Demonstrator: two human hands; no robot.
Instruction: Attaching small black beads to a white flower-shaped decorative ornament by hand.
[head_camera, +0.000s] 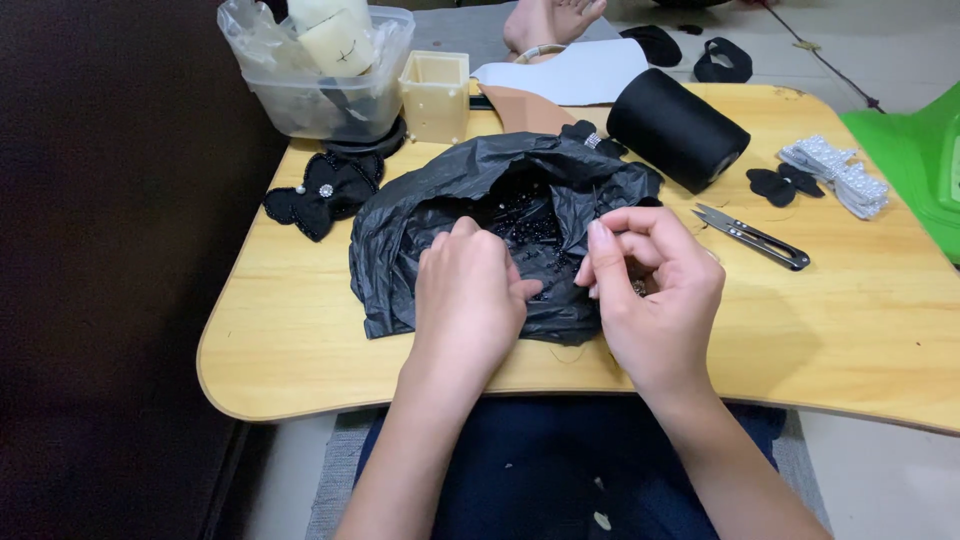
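1. A crumpled black plastic bag (470, 215) is lying open in the middle of a pale wooden lap table with rounded corners (850, 340); small glinting black beads (525, 225) are showing in the bag's hollow.
2. The left hand (470, 290) is resting palm down on the near part of the bag, fingers curled and pressing into the plastic; whether it is pinching anything is hidden beneath the hand.
3. The right hand (655, 290) is lying at the bag's right edge, touching it; its fingers are bent in toward the thumb in a tight pinch; something very small seems to be between the fingertips, but I cannot tell what.
4. Just right of the bag, small black-handled thread snips (752, 237) are lying on the table; behind them a thick black cylindrical spool (678, 130) is lying on its side.
5. Left of the bag, a black fabric bow with a sparkling centre stone (320, 192) is lying flat; behind the bag a clear plastic tub (320, 95) and a cream square box (434, 95) are standing side by side.
6. Far right of the bag, a coil of white pearl trim (835, 175) is lying beside a small black fabric piece (780, 184).
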